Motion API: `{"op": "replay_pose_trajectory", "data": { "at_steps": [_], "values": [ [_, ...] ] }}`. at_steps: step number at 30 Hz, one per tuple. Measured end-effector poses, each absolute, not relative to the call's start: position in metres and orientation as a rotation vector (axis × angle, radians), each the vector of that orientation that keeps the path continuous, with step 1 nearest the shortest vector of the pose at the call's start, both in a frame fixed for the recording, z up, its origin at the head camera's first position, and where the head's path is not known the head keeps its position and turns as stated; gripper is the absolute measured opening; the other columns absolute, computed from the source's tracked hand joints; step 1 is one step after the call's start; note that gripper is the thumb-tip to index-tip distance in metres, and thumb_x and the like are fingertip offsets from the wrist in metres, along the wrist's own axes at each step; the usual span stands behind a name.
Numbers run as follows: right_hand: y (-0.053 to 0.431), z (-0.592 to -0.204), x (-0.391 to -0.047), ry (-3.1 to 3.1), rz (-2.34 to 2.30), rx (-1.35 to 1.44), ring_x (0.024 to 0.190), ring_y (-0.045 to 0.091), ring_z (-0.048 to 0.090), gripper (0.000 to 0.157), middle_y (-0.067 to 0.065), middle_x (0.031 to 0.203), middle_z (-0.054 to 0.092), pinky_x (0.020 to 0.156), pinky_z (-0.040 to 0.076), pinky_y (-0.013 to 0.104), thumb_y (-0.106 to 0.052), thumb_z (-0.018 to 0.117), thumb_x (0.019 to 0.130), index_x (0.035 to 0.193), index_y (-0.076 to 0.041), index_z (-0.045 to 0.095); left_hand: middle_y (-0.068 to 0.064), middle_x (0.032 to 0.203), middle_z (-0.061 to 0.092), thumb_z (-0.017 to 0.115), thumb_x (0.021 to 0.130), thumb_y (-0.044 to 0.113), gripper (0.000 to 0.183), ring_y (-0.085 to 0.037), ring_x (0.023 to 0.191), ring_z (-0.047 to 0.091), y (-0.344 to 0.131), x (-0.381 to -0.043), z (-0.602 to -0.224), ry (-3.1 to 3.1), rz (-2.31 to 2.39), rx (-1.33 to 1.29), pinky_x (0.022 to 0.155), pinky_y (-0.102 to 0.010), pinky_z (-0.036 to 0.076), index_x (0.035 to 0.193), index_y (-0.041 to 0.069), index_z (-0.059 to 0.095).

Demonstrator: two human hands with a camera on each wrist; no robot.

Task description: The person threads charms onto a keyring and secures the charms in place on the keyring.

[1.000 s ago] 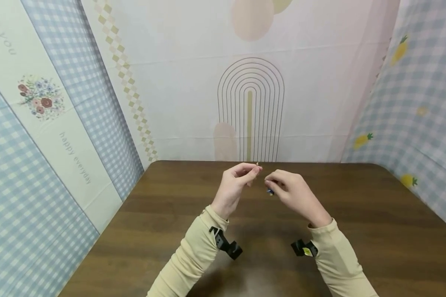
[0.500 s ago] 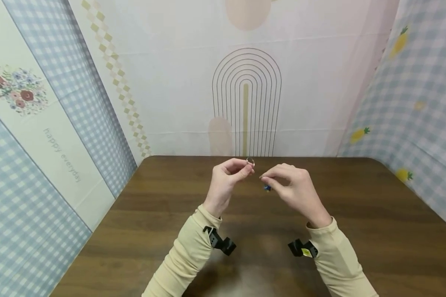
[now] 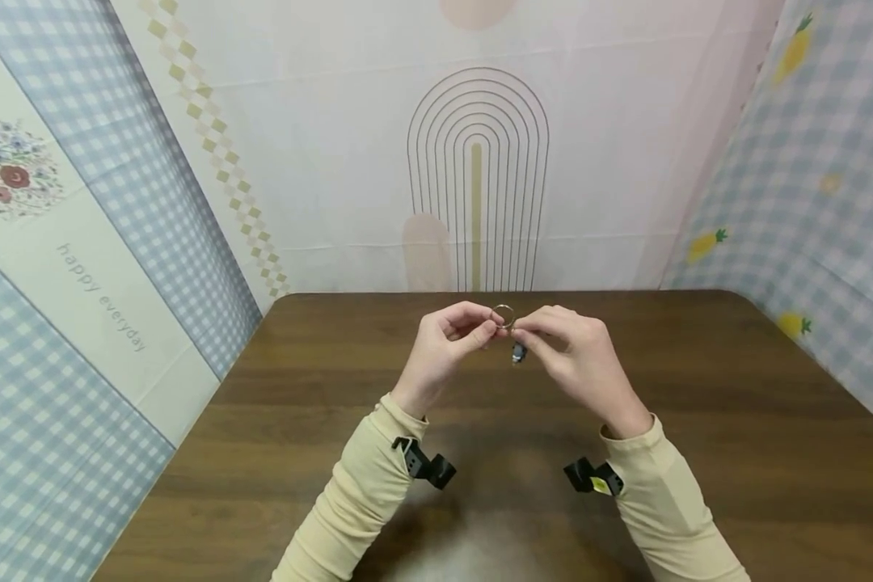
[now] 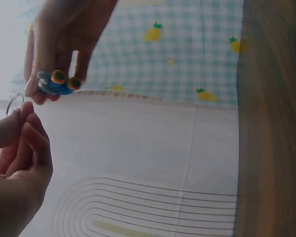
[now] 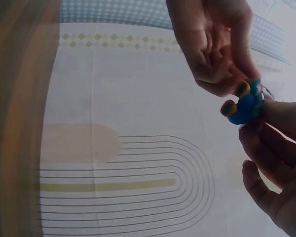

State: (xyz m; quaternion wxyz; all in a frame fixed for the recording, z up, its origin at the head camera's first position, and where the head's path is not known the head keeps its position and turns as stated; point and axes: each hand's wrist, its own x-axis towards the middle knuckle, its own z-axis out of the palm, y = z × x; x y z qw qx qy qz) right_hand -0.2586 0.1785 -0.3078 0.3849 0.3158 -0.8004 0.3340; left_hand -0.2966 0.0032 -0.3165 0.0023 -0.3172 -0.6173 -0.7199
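My left hand (image 3: 447, 339) pinches a thin metal key ring (image 3: 503, 305) between thumb and fingertips, above the table. Close beside it, my right hand (image 3: 571, 347) pinches the top end of a small blue figure charm (image 3: 519, 353), which hangs below the fingertips. Both hands' fingertips meet or nearly meet at the ring. In the left wrist view, the charm (image 4: 59, 88) shows a blue body and round orange-rimmed feet. The right wrist view shows the same charm (image 5: 245, 109) between the two hands. Fingers hide the joint between charm and ring.
A brown wooden table (image 3: 298, 453) lies under both hands. Behind it hangs a pale cloth (image 3: 335, 162) with arch lines; blue checked cloths (image 3: 742, 202) hang at the sides. Black camera mounts (image 3: 425, 465) sit on both wrists.
The ring has turned to show its round face. My hands have come together, closing the gap between ring and charm. The head view has tilted down slightly.
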Motion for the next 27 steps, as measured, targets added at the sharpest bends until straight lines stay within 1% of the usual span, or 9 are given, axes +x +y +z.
{"op": "replay_pose_trajectory", "data": {
  "at_steps": [1,3,6,9,11,16,18,23,27],
  "values": [
    [0.179,-0.306,-0.258,-2.026,0.845,0.804,0.072,0.004,0.056,0.009,-0.001,0.076,0.066,0.065,0.043,0.016,-0.005,0.069,0.074,0.081,-0.01,0.069,-0.011,0.085,0.066,0.061,0.083,0.008,0.018,-0.012,0.08,0.064,0.003,-0.296,-0.316,-1.958,-2.191,-1.01,0.072,-0.027,0.051,0.093,-0.006,0.061],
    [0.179,-0.303,-0.256,-2.03,0.832,0.789,0.072,0.005,0.056,0.009,-0.001,0.077,0.066,0.066,0.042,0.016,-0.004,0.069,0.075,0.082,-0.009,0.068,-0.019,0.088,0.065,0.061,0.083,0.007,0.017,-0.013,0.08,0.064,0.004,-0.295,-0.314,-1.974,-2.096,-1.025,0.074,-0.029,0.052,0.092,-0.007,0.061],
    [0.181,-0.299,-0.252,-2.052,0.795,0.751,0.072,0.005,0.055,0.008,-0.001,0.077,0.065,0.067,0.041,0.016,-0.004,0.068,0.076,0.082,-0.009,0.068,-0.023,0.088,0.065,0.063,0.081,0.007,0.015,-0.013,0.077,0.064,0.005,-0.291,-0.312,-1.976,-1.981,-1.019,0.074,-0.03,0.053,0.09,-0.005,0.063],
    [0.182,-0.295,-0.247,-2.035,0.772,0.716,0.07,0.002,0.053,0.008,-0.004,0.075,0.064,0.066,0.04,0.014,-0.003,0.068,0.075,0.081,-0.009,0.067,-0.018,0.085,0.066,0.065,0.079,0.009,0.013,-0.011,0.075,0.063,0.005,-0.286,-0.31,-1.972,-1.875,-0.989,0.07,-0.03,0.053,0.087,-0.001,0.064],
    [0.181,-0.293,-0.244,-2.001,0.774,0.725,0.069,0.001,0.051,0.009,-0.005,0.074,0.063,0.065,0.039,0.013,-0.001,0.068,0.074,0.08,-0.009,0.067,-0.012,0.082,0.067,0.067,0.079,0.011,0.011,-0.008,0.071,0.06,0.006,-0.282,-0.309,-1.975,-1.684,-0.991,0.066,-0.028,0.052,0.084,0.002,0.066],
    [0.176,-0.29,-0.241,-1.944,0.765,0.778,0.074,0.005,0.052,0.008,-0.003,0.075,0.064,0.071,0.039,0.017,-0.002,0.067,0.076,0.081,-0.008,0.068,-0.002,0.074,0.065,0.068,0.078,0.013,0.006,-0.005,0.063,0.051,0.009,-0.274,-0.308,-1.92,-1.209,-0.993,0.058,-0.017,0.045,0.079,0.007,0.067],
    [0.174,-0.291,-0.241,-1.938,0.749,0.784,0.075,0.007,0.053,0.008,-0.003,0.076,0.064,0.072,0.038,0.02,-0.002,0.067,0.076,0.081,-0.008,0.068,-0.001,0.072,0.064,0.068,0.078,0.013,0.006,-0.005,0.063,0.049,0.01,-0.272,-0.307,-1.91,-1.127,-0.995,0.058,-0.014,0.042,0.079,0.007,0.067],
    [0.172,-0.295,-0.243,-1.946,0.708,0.808,0.073,0.01,0.053,0.011,-0.002,0.074,0.064,0.072,0.037,0.023,0.002,0.067,0.074,0.081,-0.007,0.067,0.001,0.072,0.064,0.067,0.078,0.016,0.008,-0.006,0.064,0.049,0.011,-0.268,-0.308,-1.932,-0.998,-0.985,0.059,-0.014,0.041,0.078,0.008,0.066],
    [0.171,-0.297,-0.244,-1.962,0.703,0.815,0.073,0.012,0.053,0.008,-0.001,0.074,0.063,0.073,0.038,0.025,0.0,0.066,0.077,0.081,-0.006,0.067,0.002,0.072,0.064,0.066,0.079,0.016,0.008,-0.006,0.065,0.049,0.011,-0.267,-0.31,-1.939,-0.966,-0.984,0.06,-0.012,0.04,0.078,0.009,0.066]
  ]
}}
